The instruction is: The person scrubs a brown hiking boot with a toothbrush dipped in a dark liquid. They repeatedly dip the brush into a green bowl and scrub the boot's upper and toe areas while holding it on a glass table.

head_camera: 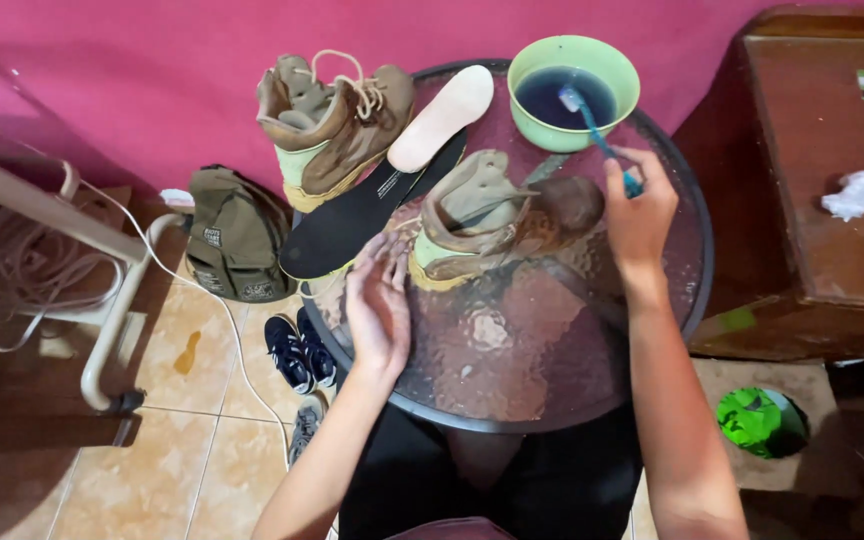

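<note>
Dipping the blue toothbrush (597, 130) into the green bowl (612, 62), your right hand (639, 210) pinches its light, stiff handle; your left hand (380, 305), fingers loosely spread, rests against the soft, floppy tan boot (492, 215) just before that bowl.

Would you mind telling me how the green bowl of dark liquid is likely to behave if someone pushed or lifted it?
The green bowl looks well filled with dark liquid, so it probably feels heavy for its size and may slosh or spill if shoved. It sits near the edge of the glass table, whose smooth top might let it slide. The toothbrush in the right hand dips inside, so a bump could tip it.
</note>
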